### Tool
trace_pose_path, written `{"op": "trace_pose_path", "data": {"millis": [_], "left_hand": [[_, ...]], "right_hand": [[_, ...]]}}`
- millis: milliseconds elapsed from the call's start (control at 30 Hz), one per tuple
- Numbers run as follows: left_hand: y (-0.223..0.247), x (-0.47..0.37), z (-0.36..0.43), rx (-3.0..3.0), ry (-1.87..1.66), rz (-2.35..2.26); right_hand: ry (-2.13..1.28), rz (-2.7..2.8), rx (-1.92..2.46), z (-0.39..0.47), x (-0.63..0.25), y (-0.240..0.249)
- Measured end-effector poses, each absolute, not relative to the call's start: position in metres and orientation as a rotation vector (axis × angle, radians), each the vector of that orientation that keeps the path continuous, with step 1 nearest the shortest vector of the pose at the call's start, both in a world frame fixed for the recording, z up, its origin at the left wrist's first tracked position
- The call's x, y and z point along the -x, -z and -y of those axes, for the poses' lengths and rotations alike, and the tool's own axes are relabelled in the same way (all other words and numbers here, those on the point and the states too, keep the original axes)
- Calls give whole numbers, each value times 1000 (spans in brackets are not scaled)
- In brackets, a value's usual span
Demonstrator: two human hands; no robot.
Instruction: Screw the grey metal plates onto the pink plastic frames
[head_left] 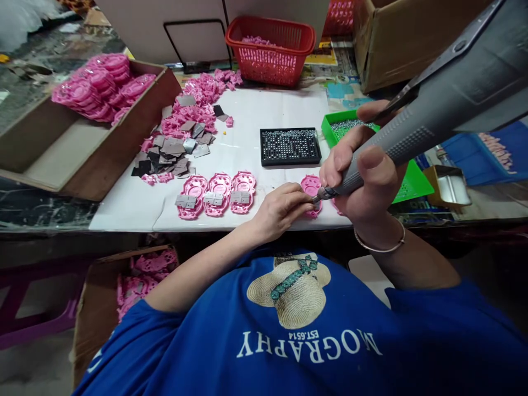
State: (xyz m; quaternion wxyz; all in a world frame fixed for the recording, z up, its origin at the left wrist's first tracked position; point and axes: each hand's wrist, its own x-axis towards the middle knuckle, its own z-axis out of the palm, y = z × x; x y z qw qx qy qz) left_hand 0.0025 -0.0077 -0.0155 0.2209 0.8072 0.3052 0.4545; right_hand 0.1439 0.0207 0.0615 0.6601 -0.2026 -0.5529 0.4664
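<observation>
My right hand (369, 176) is wrapped round a grey electric screwdriver (441, 104), whose tip slants down to the left over a pink plastic casing (310, 183). At that tip, the fingers of my left hand (282, 209) are pinched together by the casing; whatever sits between them is hidden. Part of another pink casing shows under my right hand. Left of my left hand, three pink casings (243, 184) lie in a row, each with a grey metal plate (240, 198) across it. Behind them stands a black tray (291, 160) holding small screws in rows.
A red basket (270, 60) of pink parts stands at the back. Pink pieces (187, 118) and metal plates (173, 147) are heaped at left, beside a cardboard box (82, 176) with pink casings. A green tray (412, 184) with screws and a blue tray (474, 165) are at right.
</observation>
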Motion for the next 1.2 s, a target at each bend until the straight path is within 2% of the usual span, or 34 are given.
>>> {"op": "trace_pose_path", "data": {"millis": [200, 400, 667, 933, 1200], "left_hand": [[17, -4, 22, -2463, -1328, -1173], [23, -13, 32, -3081, -960, -1124], [16, -13, 34, -3180, -566, -1164], [20, -14, 32, -3201, -745, -1146], [21, -13, 32, -3187, -723, -1122]], "right_hand": [[-949, 1270, 414, -31, -147, -59], [-831, 1385, 507, -42, -143, -44], [-852, 1420, 544, -43, -137, -30], [-880, 1496, 459, -44, -137, -29], [-855, 1534, 544, -44, -133, -23]]}}
